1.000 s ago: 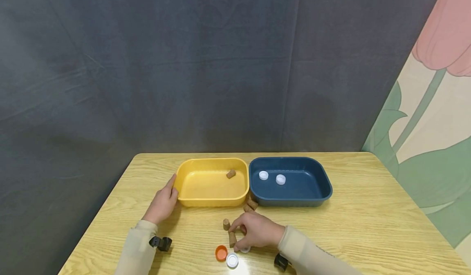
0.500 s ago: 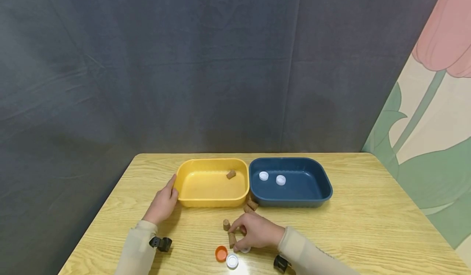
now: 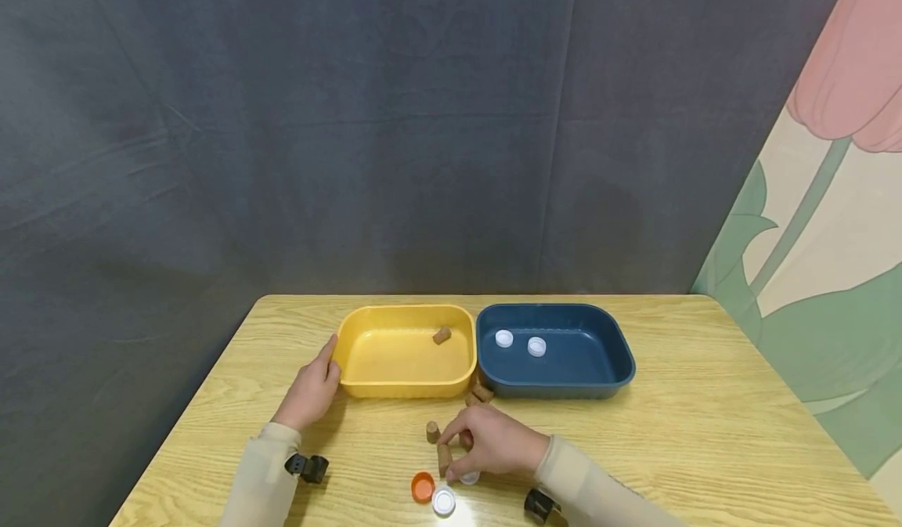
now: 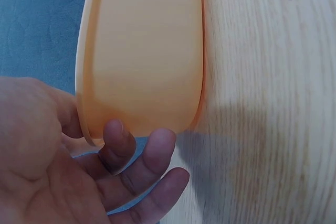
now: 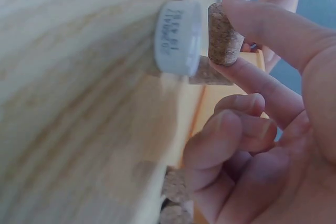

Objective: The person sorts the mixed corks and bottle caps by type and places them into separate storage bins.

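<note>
In the head view my left hand (image 3: 310,390) holds the left end of a yellow plastic bin (image 3: 405,390). In the left wrist view its thumb is at the bin's rim, with the other fingers curled by the end wall. My right hand (image 3: 496,442) pinches a cork stopper (image 5: 224,35) by its two ends, between thumb and index finger, low over the table. The remaining fingers are curled in toward the palm. Right beside the held cork, a white bottle cap (image 5: 178,38) with printed digits lies on the table, partly hidden by the hand in the head view.
Another cork (image 3: 433,432) stands left of the right hand, and more corks (image 3: 482,393) lie against the bins. An orange cap (image 3: 423,487) and a white cap (image 3: 443,501) lie nearer. A blue bin (image 3: 557,391) holds two white caps; one cork (image 3: 441,335) is in the yellow bin.
</note>
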`<act>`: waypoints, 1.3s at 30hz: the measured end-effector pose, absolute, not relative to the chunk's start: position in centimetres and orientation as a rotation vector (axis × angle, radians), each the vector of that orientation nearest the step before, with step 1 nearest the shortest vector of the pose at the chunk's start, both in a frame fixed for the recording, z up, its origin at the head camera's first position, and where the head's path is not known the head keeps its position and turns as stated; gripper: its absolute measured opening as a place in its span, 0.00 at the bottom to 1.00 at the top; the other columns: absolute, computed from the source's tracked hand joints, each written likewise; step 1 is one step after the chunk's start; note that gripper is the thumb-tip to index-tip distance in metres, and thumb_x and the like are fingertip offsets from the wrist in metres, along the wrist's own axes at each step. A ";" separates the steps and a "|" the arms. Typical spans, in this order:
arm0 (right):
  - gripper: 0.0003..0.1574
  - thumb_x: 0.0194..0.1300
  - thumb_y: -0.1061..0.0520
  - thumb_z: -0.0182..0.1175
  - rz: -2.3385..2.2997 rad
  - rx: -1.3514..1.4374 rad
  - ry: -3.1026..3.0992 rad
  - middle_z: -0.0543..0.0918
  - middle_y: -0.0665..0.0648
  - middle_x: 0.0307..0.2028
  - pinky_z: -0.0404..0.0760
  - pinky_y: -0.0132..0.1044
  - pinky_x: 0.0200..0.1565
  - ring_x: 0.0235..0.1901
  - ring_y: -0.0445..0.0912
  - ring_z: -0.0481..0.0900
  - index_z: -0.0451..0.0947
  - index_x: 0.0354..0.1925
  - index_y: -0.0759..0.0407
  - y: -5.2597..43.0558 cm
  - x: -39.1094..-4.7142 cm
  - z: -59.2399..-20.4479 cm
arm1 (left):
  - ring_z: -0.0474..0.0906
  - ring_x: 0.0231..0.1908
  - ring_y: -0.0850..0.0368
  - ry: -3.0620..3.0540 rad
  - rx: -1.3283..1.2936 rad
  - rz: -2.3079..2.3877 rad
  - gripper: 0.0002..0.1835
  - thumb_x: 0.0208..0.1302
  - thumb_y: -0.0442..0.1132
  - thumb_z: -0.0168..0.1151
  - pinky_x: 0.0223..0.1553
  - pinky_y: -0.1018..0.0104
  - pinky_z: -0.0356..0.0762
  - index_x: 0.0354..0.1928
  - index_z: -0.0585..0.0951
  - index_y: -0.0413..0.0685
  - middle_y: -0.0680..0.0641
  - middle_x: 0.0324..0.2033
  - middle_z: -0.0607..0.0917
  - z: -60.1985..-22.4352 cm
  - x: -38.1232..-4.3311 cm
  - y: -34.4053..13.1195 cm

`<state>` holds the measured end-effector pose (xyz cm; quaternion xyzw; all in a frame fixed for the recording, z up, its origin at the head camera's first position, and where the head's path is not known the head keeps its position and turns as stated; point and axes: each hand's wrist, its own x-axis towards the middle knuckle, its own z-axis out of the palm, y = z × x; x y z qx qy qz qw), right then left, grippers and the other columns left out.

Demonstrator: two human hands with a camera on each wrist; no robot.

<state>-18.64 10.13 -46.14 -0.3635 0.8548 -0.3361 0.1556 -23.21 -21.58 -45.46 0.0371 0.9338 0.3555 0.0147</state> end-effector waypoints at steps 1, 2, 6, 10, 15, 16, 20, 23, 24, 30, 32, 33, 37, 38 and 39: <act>0.19 0.53 0.53 0.77 -0.960 -1.050 2.457 0.70 0.40 0.16 0.70 0.25 0.29 0.18 0.30 0.64 0.89 0.45 0.53 10.2 -18.6 -46.0 | 0.64 0.15 0.58 2.907 0.115 1.103 0.30 0.80 0.38 0.35 0.19 0.66 0.67 0.79 0.47 0.37 0.48 0.19 0.72 -45.5 -23.2 -21.6; 0.19 0.53 0.52 0.77 -0.958 -1.068 2.469 0.70 0.40 0.16 0.75 0.28 0.36 0.19 0.29 0.65 0.89 0.44 0.53 10.2 -18.7 -45.8 | 0.64 0.15 0.58 2.908 0.113 1.100 0.30 0.80 0.38 0.35 0.20 0.67 0.67 0.79 0.47 0.37 0.48 0.19 0.72 -45.4 -23.2 -21.6; 0.19 0.53 0.52 0.77 -0.973 -1.078 2.501 0.72 0.44 0.17 0.77 0.35 0.44 0.19 0.29 0.64 0.89 0.44 0.53 10.3 -18.8 -44.9 | 0.64 0.15 0.58 2.912 0.122 1.102 0.30 0.80 0.37 0.36 0.20 0.67 0.67 0.79 0.47 0.37 0.47 0.19 0.73 -45.4 -23.1 -21.6; 0.20 0.53 0.52 0.77 -1.025 -1.052 2.499 0.75 0.53 0.21 0.65 0.26 0.27 0.19 0.31 0.62 0.89 0.45 0.55 10.4 -19.0 -44.1 | 0.64 0.15 0.58 2.916 0.126 1.112 0.30 0.80 0.37 0.37 0.19 0.67 0.67 0.79 0.48 0.36 0.46 0.18 0.74 -45.3 -23.1 -21.6; 0.20 0.53 0.50 0.77 -1.054 -1.045 2.520 0.74 0.57 0.22 0.63 0.25 0.27 0.21 0.32 0.61 0.89 0.45 0.55 10.7 -19.1 -43.2 | 0.64 0.15 0.58 2.922 0.129 1.108 0.30 0.80 0.37 0.36 0.19 0.67 0.67 0.78 0.48 0.35 0.46 0.19 0.74 -45.5 -23.2 -21.7; 0.21 0.53 0.50 0.77 -1.055 -1.046 2.527 0.73 0.55 0.21 0.63 0.25 0.27 0.21 0.32 0.61 0.89 0.45 0.55 10.7 -19.1 -43.1 | 0.64 0.15 0.58 2.920 0.127 1.109 0.30 0.80 0.37 0.36 0.20 0.67 0.67 0.79 0.48 0.36 0.46 0.19 0.74 -45.5 -23.2 -21.7; 0.20 0.53 0.52 0.77 -1.088 -1.033 2.531 0.67 0.46 0.18 0.60 0.26 0.26 0.19 0.33 0.60 0.89 0.46 0.55 10.9 -19.5 -42.5 | 0.64 0.16 0.58 2.916 0.134 1.111 0.30 0.80 0.37 0.36 0.20 0.66 0.67 0.79 0.48 0.36 0.46 0.19 0.74 -45.5 -23.2 -21.7; 0.17 0.54 0.53 0.77 -1.107 -1.041 2.536 0.65 0.45 0.16 0.60 0.26 0.26 0.19 0.33 0.60 0.89 0.45 0.50 11.0 -19.9 -42.2 | 0.65 0.16 0.57 2.916 0.134 1.111 0.30 0.80 0.37 0.36 0.20 0.66 0.67 0.79 0.48 0.36 0.46 0.19 0.74 -45.4 -23.2 -21.7; 0.17 0.54 0.53 0.77 -1.107 -1.049 2.543 0.65 0.45 0.16 0.60 0.26 0.26 0.19 0.33 0.61 0.89 0.44 0.49 11.0 -20.0 -42.1 | 0.65 0.16 0.57 2.917 0.136 1.113 0.30 0.80 0.37 0.36 0.21 0.66 0.67 0.79 0.48 0.36 0.46 0.19 0.74 -45.4 -23.2 -21.6; 0.18 0.56 0.51 0.76 -1.107 -1.063 2.573 0.69 0.45 0.20 0.63 0.27 0.27 0.21 0.34 0.64 0.89 0.46 0.52 11.0 -20.9 -41.4 | 0.65 0.17 0.57 2.921 0.135 1.116 0.30 0.80 0.36 0.36 0.21 0.66 0.67 0.78 0.48 0.35 0.48 0.19 0.73 -45.5 -23.3 -21.6; 0.20 0.56 0.51 0.76 -1.101 -1.050 2.585 0.70 0.45 0.21 0.64 0.27 0.27 0.21 0.34 0.64 0.89 0.47 0.55 11.0 -21.2 -41.2 | 0.65 0.17 0.57 2.922 0.130 1.116 0.30 0.80 0.36 0.36 0.21 0.66 0.67 0.78 0.48 0.36 0.48 0.19 0.73 -45.6 -23.3 -21.6; 0.21 0.56 0.51 0.76 -1.096 -1.037 2.593 0.70 0.45 0.20 0.64 0.27 0.27 0.21 0.34 0.64 0.89 0.48 0.55 11.0 -21.4 -41.1 | 0.65 0.16 0.57 2.922 0.128 1.114 0.30 0.80 0.37 0.36 0.21 0.66 0.67 0.79 0.48 0.36 0.48 0.19 0.73 -45.6 -23.3 -21.6; 0.24 0.56 0.49 0.75 -1.079 -0.977 2.618 0.71 0.46 0.18 0.64 0.29 0.24 0.19 0.36 0.64 0.88 0.51 0.55 10.9 -22.2 -40.6 | 0.65 0.16 0.57 2.916 0.119 1.113 0.30 0.80 0.37 0.36 0.20 0.66 0.67 0.79 0.48 0.37 0.48 0.18 0.73 -45.6 -23.3 -21.5; 0.24 0.57 0.49 0.75 -1.075 -0.963 2.623 0.71 0.47 0.17 0.63 0.29 0.24 0.18 0.37 0.64 0.87 0.51 0.54 10.9 -22.4 -40.5 | 0.65 0.16 0.57 2.916 0.119 1.113 0.30 0.80 0.37 0.36 0.20 0.66 0.67 0.79 0.48 0.37 0.48 0.18 0.73 -45.6 -23.3 -21.5; 0.24 0.57 0.49 0.75 -1.071 -0.953 2.628 0.71 0.47 0.17 0.64 0.30 0.23 0.18 0.37 0.64 0.87 0.51 0.53 10.9 -22.6 -40.4 | 0.65 0.16 0.57 2.915 0.118 1.113 0.30 0.80 0.37 0.36 0.20 0.66 0.67 0.79 0.48 0.37 0.48 0.18 0.72 -45.6 -23.2 -21.5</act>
